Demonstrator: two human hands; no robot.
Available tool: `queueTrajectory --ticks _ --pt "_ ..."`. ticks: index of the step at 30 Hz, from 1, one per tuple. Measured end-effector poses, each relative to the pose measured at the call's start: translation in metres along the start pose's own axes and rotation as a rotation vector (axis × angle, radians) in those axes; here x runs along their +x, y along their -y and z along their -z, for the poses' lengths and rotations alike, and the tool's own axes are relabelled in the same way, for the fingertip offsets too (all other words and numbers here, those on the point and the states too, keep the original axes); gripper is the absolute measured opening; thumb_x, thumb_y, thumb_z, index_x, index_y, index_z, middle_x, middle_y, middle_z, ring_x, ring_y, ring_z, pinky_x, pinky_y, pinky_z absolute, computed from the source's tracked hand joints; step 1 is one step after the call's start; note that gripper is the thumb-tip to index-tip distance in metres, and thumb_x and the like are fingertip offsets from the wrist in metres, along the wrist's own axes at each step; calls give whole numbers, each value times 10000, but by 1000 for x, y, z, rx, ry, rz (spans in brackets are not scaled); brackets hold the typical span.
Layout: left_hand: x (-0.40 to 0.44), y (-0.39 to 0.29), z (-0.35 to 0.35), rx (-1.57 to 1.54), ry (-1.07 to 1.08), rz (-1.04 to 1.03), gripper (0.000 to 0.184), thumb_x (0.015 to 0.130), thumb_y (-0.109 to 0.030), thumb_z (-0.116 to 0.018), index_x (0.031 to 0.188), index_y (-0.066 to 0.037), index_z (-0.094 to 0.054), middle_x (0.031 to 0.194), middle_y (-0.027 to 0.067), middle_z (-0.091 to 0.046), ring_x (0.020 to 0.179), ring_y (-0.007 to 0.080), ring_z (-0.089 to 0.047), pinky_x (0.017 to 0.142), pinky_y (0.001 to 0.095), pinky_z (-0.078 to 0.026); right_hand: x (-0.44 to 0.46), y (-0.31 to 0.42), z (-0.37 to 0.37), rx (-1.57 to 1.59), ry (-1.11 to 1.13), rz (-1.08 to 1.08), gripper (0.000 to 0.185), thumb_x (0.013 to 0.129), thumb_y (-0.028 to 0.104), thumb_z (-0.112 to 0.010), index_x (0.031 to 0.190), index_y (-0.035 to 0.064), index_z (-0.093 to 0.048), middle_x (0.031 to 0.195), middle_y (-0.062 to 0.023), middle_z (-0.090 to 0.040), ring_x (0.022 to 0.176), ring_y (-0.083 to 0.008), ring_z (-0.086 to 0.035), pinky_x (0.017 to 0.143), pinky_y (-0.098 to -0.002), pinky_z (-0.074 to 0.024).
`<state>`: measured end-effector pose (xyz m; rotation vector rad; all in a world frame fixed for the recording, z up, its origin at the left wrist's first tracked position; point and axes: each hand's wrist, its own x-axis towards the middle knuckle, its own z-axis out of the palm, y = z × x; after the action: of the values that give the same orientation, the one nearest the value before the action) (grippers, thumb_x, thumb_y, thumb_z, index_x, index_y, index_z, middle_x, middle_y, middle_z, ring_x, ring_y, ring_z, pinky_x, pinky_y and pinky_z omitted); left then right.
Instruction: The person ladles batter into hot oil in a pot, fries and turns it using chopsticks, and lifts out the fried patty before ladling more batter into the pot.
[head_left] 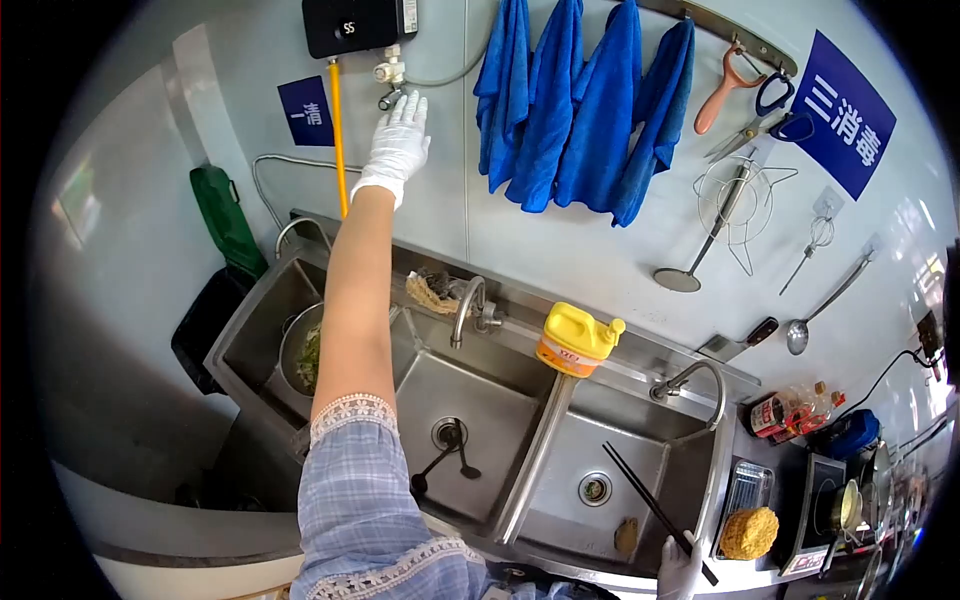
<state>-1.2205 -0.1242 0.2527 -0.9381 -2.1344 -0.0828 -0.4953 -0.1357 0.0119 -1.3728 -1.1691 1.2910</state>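
Observation:
My left hand (pixel 400 142), in a white glove, reaches up the wall with its fingers stretched out. Its fingertips are at a metal valve (pixel 391 99) under a black water heater (pixel 355 27); I cannot tell whether they touch it. At the lower right, my gloved right hand (pixel 679 572) is closed around a pair of dark chopsticks (pixel 640 490), which slant over the right sink basin (pixel 570 515). Beside that hand, a golden fried-looking lump (pixel 749 533) sits on a wire rack tray (pixel 748 484).
A yellow jug (pixel 577 340) stands between the basins. Dark spoons (pixel 458 452) lie in the middle basin, and a pot (pixel 298 350) with greens sits in the left one. Blue towels (pixel 590 110), scissors (pixel 755 130) and utensils hang on the wall. Bottles (pixel 790 410) stand right.

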Motion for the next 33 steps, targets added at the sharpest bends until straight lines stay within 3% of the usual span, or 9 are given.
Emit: queueTrajectory --ticks 2,4,7,10,12,13,19,25,33 --pt "-1 8 -5 13 5 -63 578 846 -248 -515 1354 -63 -311 1415 102 -313 1310 219 -291 1049 389 -256 -3 -4 -1 -244 5 84 345 829 252 -625 1023 -31 -585 1015 -160 -574 1007 -291 -525 922 -393 -435" --pt "-5 19 -18 142 80 -186 544 854 -217 -481 1345 -48 -318 1385 101 -359 1296 197 -307 1071 372 -220 7 -14 12 770 -31 -485 340 842 177 -615 1110 -21 -546 1060 -161 -578 1048 -311 -514 936 -404 -426" --pt "-17 47 -45 364 107 -239 490 875 -210 -426 1331 -51 -343 1376 106 -369 1300 200 -299 1082 392 -196 -1 -11 -3 694 -70 -444 376 903 313 -521 1035 -39 -531 954 -159 -565 915 -251 -554 836 -319 -470" --pt "-19 46 -42 2 -36 -175 416 853 -68 -403 1268 -73 -433 1285 144 -442 1190 279 -412 1040 412 -277 1 -16 0 715 8 -379 352 892 285 -543 942 -63 -571 986 -169 -568 972 -263 -535 885 -359 -458" --pt "-29 12 18 -334 -91 -113 465 816 -66 -524 1271 -67 -427 1255 159 -451 1118 343 -457 1012 417 -316 -5 -10 11 857 -42 -467 372 882 321 -555 956 -43 -570 987 -165 -555 975 -272 -530 879 -366 -454" --pt "-44 -21 72 -807 -13 54 430 855 -107 -510 1274 -67 -428 1274 161 -436 1118 328 -465 1006 383 -333 -12 -3 19 837 -26 -476 391 869 347 -569 977 -28 -588 1017 -192 -558 957 -280 -536 889 -366 -454" --pt "-146 -94 116 -638 -505 -62 344 916 -120 -483 1209 59 -473 1240 208 -488 1151 303 -467 996 372 -345 -32 -13 99 956 -100 -240 403 919 306 -486 1070 -67 -482 1062 -203 -544 1086 -325 -499 947 -409 -426" --pt "-308 -258 197 -869 -346 -170 337 925 -105 -434 1222 51 -463 1249 190 -480 1148 314 -458 989 381 -345 -57 -22 230 1121 -200 -180 496 916 413 -434 1072 -51 -518 1148 -202 -512 1133 -340 -457 976 -439 -383" --pt "-411 -489 358 -1211 -109 -513 308 866 -24 -438 1150 84 -487 1169 210 -511 1101 352 -476 961 422 -360 -99 -37 441 1216 -257 -97 357 903 276 -502 1029 -53 -561 1030 -186 -598 963 -299 -588 835 -377 -496"
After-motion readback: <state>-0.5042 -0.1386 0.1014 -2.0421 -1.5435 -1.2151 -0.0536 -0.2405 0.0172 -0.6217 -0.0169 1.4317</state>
